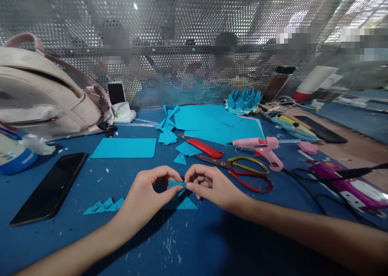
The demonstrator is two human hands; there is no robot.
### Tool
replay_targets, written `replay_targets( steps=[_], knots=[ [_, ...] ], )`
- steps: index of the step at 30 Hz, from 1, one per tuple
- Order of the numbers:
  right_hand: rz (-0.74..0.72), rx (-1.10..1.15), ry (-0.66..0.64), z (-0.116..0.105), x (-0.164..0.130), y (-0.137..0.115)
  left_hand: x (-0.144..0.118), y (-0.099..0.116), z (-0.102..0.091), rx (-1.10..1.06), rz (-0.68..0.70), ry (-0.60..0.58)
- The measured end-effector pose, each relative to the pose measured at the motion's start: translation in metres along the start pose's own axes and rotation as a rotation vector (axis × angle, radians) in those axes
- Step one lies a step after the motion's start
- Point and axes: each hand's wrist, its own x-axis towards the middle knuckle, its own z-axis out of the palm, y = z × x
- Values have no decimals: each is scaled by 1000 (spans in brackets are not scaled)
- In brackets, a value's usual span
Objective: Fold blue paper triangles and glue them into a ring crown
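Observation:
Between the fingertips of both hands is a small folded piece of blue paper (pixel 174 184). My left hand (pixel 151 189) pinches its left side with thumb and index finger. My right hand (pixel 214 185) pinches its right end the same way. Just beneath the hands lies a flat blue paper triangle (pixel 184 204), partly covered by them. A row of folded blue paper points (pixel 104 206) rests left of my left hand. Scissors (pixel 242 167) with red and yellow handles lie beyond my right hand, near a red box cutter (pixel 203 146).
A pink glue gun (pixel 257 144) and a purple power strip (pixel 348 183) with cables are on the right. Blue sheets (pixel 209 122) and a spiky paper flower (pixel 243 101) lie at the back, before a perforated metal panel (pixel 182 66). A phone (pixel 50 189) and backpack (pixel 45 92) are left.

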Motion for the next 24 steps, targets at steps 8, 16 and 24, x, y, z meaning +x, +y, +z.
replay_targets(
  steps=[8,16,24],
  knots=[
    [-28,65,18,2,0,-2,0,1,2,10,-13,-4],
    [5,104,62,8,0,-4,-2,3,4,33,40,41],
    [143,199,58,8,-3,-9,-3,9,6,81,240,74]
  ],
)
